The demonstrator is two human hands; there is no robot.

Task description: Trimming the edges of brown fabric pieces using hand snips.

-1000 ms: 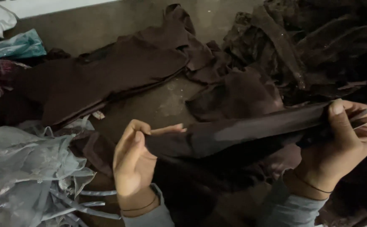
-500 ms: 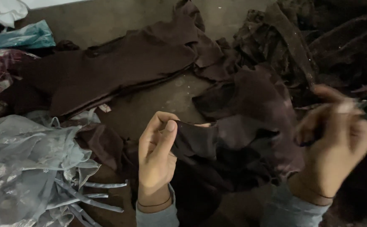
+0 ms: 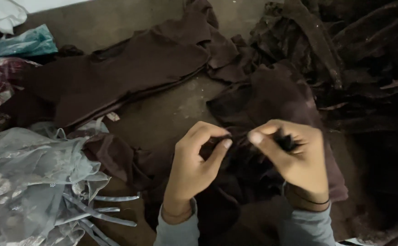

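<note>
My left hand [image 3: 194, 168] and my right hand [image 3: 294, 157] are close together low in the middle of the view, both pinching a piece of dark brown cloth [image 3: 240, 177] that bunches between them and hangs down toward my grey sleeves. A small dark bit sticks out between the thumb and fingers of my right hand. Under the hands lies another dark brown cloth piece [image 3: 276, 95] on the brown floor [image 3: 171, 109].
A long flat dark brown garment [image 3: 117, 73] lies at upper left. A heap of dark cloth pieces [image 3: 358, 54] fills the right side. Pale grey sheer fabric with ribbons [image 3: 35, 182] lies at lower left, teal plastic [image 3: 21, 45] at far left.
The cloth was stretched out wide between my hands a second ago. My right hand has come in leftward to meet the left, and the cloth is now bunched between them.
</note>
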